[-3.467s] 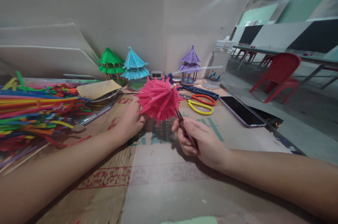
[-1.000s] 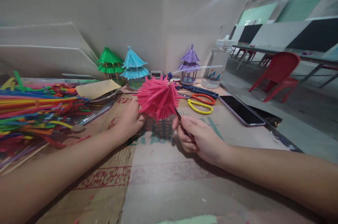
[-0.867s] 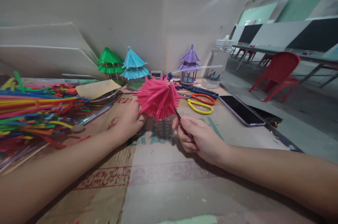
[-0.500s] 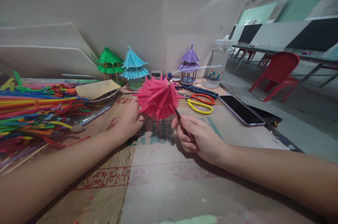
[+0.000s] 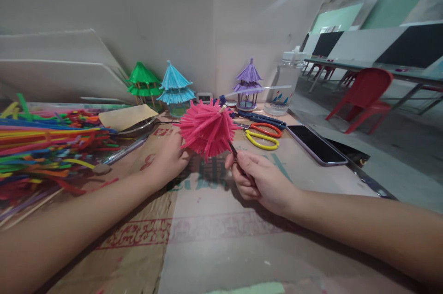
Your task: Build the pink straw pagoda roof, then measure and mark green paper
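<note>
Pink fringed tiered roof (image 5: pixel 207 129) up over the table (image 5: pixel 207 248), left hand (image 5: pixel 173 155) tucked at its underside, can't really tell what those fingers are doing, right hand (image 5: pixel 256 178) with fingers clamped round some dark tweezers (image 5: pixel 242 165), tip right at the fringe, scissors (image 5: pixel 263 141) just behind.

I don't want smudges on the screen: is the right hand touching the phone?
Apart: the head view shows a strip of tabletop between the right hand and the phone.
</note>
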{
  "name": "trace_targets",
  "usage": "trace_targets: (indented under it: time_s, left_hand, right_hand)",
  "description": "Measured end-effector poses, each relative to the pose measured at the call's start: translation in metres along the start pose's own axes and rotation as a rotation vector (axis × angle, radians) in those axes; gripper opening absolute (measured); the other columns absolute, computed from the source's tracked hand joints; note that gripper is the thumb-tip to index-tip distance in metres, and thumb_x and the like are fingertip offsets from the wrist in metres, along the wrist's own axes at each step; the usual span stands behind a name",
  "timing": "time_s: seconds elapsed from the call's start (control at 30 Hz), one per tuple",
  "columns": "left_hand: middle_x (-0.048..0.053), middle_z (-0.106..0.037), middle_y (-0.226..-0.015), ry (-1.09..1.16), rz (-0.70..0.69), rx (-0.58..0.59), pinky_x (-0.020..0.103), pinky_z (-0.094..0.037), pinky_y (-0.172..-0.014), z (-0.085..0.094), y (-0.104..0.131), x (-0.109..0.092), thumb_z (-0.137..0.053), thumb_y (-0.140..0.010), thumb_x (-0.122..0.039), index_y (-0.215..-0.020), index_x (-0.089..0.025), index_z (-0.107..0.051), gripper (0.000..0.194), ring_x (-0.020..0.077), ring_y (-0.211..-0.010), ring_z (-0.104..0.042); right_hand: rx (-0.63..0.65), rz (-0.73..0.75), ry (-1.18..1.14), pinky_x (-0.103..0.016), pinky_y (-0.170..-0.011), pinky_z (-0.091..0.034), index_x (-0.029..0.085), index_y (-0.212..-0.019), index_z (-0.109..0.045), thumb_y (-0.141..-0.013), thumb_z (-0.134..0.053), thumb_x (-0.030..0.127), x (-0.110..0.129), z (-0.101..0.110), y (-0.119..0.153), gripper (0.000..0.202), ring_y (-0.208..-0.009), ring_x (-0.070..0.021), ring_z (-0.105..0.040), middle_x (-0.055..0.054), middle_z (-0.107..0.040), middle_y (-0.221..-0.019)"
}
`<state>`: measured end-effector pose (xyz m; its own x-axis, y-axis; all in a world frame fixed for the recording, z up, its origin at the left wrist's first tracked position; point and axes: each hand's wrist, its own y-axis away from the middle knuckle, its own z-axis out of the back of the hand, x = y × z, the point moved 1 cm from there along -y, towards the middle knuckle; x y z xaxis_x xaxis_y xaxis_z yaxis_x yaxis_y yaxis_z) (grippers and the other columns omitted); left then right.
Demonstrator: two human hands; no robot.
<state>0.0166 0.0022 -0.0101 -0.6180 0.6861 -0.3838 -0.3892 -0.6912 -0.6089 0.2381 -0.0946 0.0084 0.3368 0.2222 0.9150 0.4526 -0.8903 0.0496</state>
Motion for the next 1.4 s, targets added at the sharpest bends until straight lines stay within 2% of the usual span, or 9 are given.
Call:
trace_targets:
  time_s: [0.4,0.6,0.77,0.9,1.0,1.17,1.3,1.4]
  left_hand:
    - [0.01,-0.061,-0.106,0.041,0.03,0.017,0.043,-0.049,-0.098,-0.004,0.001,0.008,-0.053,-0.078,-0.015,-0.096,-0.019,-0.057,0.019,0.0266,-0.105,-0.059]
    - [0.009,-0.064,-0.102,0.158,0.048,-0.017,0.04,-0.05,-0.097,-0.003,-0.005,-0.004,-0.054,-0.084,-0.022,-0.102,-0.02,-0.059,0.02,0.026,-0.106,-0.06]
    - [0.007,-0.066,-0.092,0.292,0.163,0.0,0.035,-0.054,-0.085,-0.003,-0.008,-0.008,-0.054,-0.085,-0.025,-0.1,-0.019,-0.057,0.017,0.0221,-0.09,-0.063]
    - [0.005,-0.066,-0.084,0.338,0.198,0.033,0.035,-0.056,-0.08,-0.005,-0.009,-0.005,-0.053,-0.085,-0.028,-0.095,-0.019,-0.058,0.014,0.0213,-0.082,-0.063]
    - [0.006,-0.067,-0.083,0.372,0.202,0.055,0.035,-0.056,-0.078,-0.007,-0.009,-0.004,-0.055,-0.085,-0.032,-0.096,-0.018,-0.06,0.019,0.0213,-0.081,-0.063]
    - [0.007,-0.068,-0.09,0.417,0.162,0.036,0.036,-0.055,-0.084,-0.01,-0.009,0.0,-0.054,-0.083,-0.028,-0.101,-0.017,-0.059,0.021,0.0206,-0.086,-0.064]
    - [0.006,-0.067,-0.083,0.335,0.176,0.058,0.035,-0.054,-0.081,-0.012,-0.006,0.009,-0.052,-0.083,-0.027,-0.086,-0.018,-0.058,0.011,0.0214,-0.084,-0.063]
    - [0.004,-0.063,-0.072,0.263,0.203,0.12,0.033,-0.054,-0.074,-0.01,-0.004,0.011,-0.047,-0.085,-0.029,-0.07,-0.021,-0.052,0.018,0.0216,-0.076,-0.061]
  right_hand:
    - [0.041,-0.002,0.026,-0.017,-0.036,-0.014,0.019,-0.091,-0.054,-0.088,-0.062,0.055,-0.005,-0.001,0.001,0.038,-0.038,-0.0032,-0.019,0.011,-0.035,-0.053]
    - [0.05,0.01,0.041,-0.017,-0.036,-0.013,0.018,-0.091,-0.055,-0.088,-0.062,0.056,-0.006,-0.003,0.001,0.039,-0.039,-0.0028,-0.018,0.011,-0.035,-0.054]
    - [0.05,0.013,0.046,-0.018,-0.036,-0.014,0.018,-0.092,-0.055,-0.088,-0.062,0.057,-0.007,-0.002,0.0,0.04,-0.038,-0.0033,-0.019,0.011,-0.035,-0.054]
    - [0.05,0.014,0.066,-0.018,-0.036,-0.014,0.018,-0.091,-0.055,-0.087,-0.062,0.058,-0.008,-0.002,0.0,0.041,-0.038,-0.0031,-0.02,0.011,-0.036,-0.054]
    - [0.048,0.024,0.071,-0.018,-0.036,-0.015,0.018,-0.091,-0.055,-0.088,-0.062,0.057,-0.009,-0.003,0.0,0.04,-0.039,-0.0034,-0.021,0.01,-0.036,-0.054]
    - [0.051,0.027,0.065,-0.018,-0.036,-0.015,0.018,-0.091,-0.055,-0.088,-0.062,0.057,-0.011,-0.002,-0.001,0.04,-0.039,-0.0035,-0.021,0.01,-0.037,-0.054]
    - [0.056,0.028,0.063,-0.018,-0.037,-0.014,0.018,-0.092,-0.055,-0.089,-0.062,0.056,-0.011,-0.002,-0.001,0.039,-0.04,-0.0037,-0.021,0.01,-0.036,-0.055]
    - [0.052,0.022,0.068,-0.018,-0.037,-0.014,0.018,-0.093,-0.055,-0.09,-0.061,0.055,-0.011,-0.002,0.0,0.038,-0.04,-0.0038,-0.022,0.01,-0.036,-0.055]
